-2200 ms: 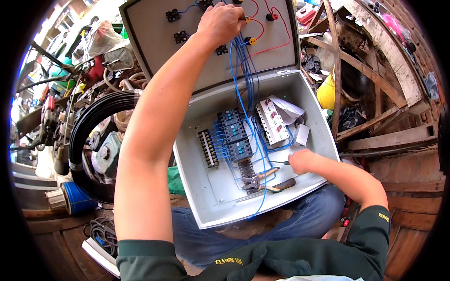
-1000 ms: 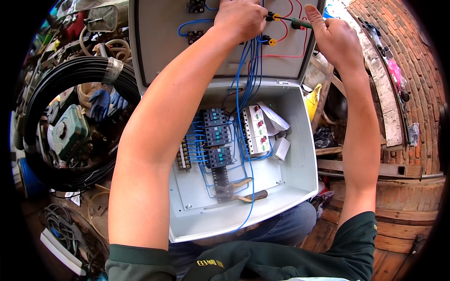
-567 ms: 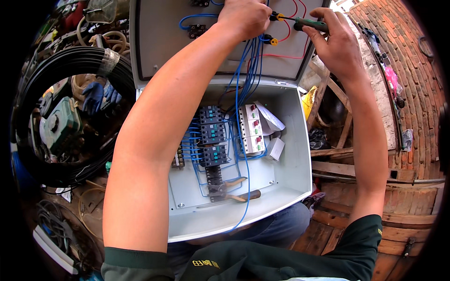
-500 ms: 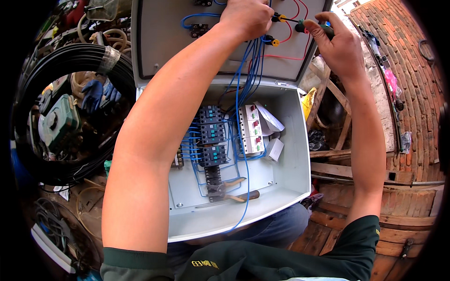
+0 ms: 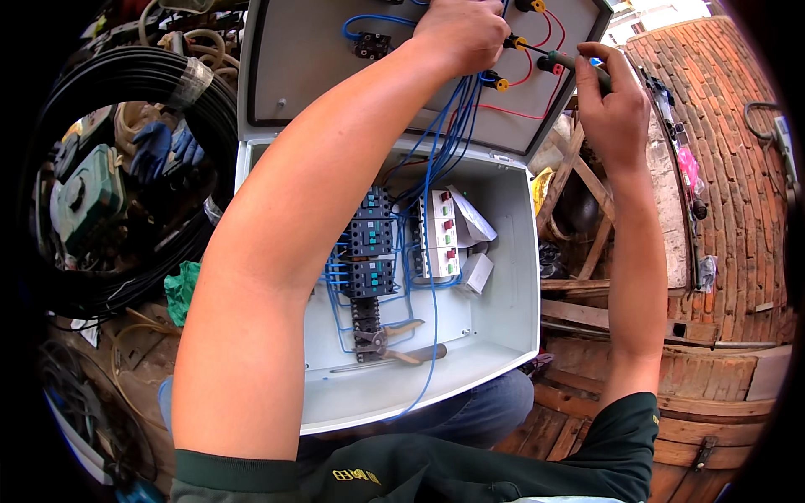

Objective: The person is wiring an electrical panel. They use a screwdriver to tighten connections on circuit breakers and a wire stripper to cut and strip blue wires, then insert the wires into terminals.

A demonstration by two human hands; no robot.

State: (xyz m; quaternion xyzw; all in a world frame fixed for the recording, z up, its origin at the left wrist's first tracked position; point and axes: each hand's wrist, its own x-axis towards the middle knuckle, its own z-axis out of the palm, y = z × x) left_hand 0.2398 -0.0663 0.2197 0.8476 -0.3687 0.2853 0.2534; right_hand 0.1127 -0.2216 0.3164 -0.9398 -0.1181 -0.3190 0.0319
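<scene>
My right hand (image 5: 616,105) is closed round the green handle of a screwdriver (image 5: 567,60), its thin shaft pointing left to a yellow-and-black terminal block (image 5: 515,43) on the raised lid of a grey electrical box (image 5: 335,96). Beside that block, my left hand (image 5: 465,35) is closed, fingers curled against the lid; what they grip is hidden. Another yellow-and-black block (image 5: 495,81) sits just below. Blue wires (image 5: 457,117) run from there down into the box, and red wires (image 5: 516,111) cross the lid's right side.
Inside the box are black contactors (image 5: 369,239), white circuit breakers (image 5: 439,235), pliers (image 5: 390,339) and another screwdriver (image 5: 432,353). The box rests against my legs. A coil of black cable (image 5: 63,109) lies left; wooden planks (image 5: 587,176) and a brick surface (image 5: 713,101) are at right.
The view has shifted slightly, so the box sits a little lower and left. My right hand's grip has moved farther back on the screwdriver handle. My left hand stays by the terminal block.
</scene>
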